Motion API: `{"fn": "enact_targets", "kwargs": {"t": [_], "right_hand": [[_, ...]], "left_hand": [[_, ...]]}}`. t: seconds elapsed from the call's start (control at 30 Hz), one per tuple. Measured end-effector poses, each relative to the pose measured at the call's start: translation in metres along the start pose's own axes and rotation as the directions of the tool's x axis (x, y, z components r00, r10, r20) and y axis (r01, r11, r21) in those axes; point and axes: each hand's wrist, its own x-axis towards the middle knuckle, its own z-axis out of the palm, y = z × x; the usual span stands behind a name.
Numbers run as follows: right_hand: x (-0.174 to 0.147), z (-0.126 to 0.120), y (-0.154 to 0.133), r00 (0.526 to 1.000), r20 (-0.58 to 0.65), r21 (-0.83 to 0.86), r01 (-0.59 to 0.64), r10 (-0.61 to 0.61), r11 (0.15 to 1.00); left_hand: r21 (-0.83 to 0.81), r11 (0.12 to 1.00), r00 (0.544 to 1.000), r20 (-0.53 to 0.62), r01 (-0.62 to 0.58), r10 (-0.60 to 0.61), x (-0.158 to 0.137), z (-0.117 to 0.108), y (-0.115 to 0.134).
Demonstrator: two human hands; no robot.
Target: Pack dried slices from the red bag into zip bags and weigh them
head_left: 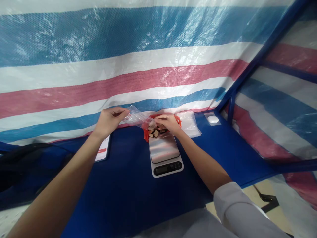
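A clear plastic bag (136, 116) is stretched between my two hands, above the back of the scale. My left hand (111, 119) pinches its left end between thumb and fingers. At the other end, my right hand (168, 123) grips the bag's right edge. Below and behind my right hand lies a red bag (146, 135), opened out, with several brown and pale chunks (155, 133) in it. These chunks sit at the far edge of a kitchen scale (165, 150), whose metal plate is otherwise bare. The scale's display looks dark.
A stack of clear plastic bags (189, 124) lies right of the red bag. Farther right is a white oval object (213, 119) on a small clear packet. A phone (104, 148) lies by my left forearm, and a dark bundle (32, 165) at far left. Striped sheeting (123, 79) walls the blue table (119, 191).
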Motion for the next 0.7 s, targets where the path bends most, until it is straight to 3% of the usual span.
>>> {"fn": "enact_targets", "kwargs": {"t": [0.27,0.5,0.7], "right_hand": [[-0.001,0.004,-0.009,0.998,-0.063,0.162,-0.02,0.03,0.987],[0.003,0.0,-0.014,0.998,-0.059,0.211,0.02,-0.008,0.977],[0.001,-0.004,-0.01,0.999,-0.043,0.187,-0.012,0.021,0.982]], "left_hand": [[-0.053,0.998,0.984,0.176,0.016,-0.006,-0.005,-0.004,0.008],[-0.115,0.992,0.998,0.012,0.055,-0.054,-0.008,0.003,0.002],[-0.259,0.955,0.988,-0.027,0.143,-0.155,-0.017,0.017,-0.002]]}}
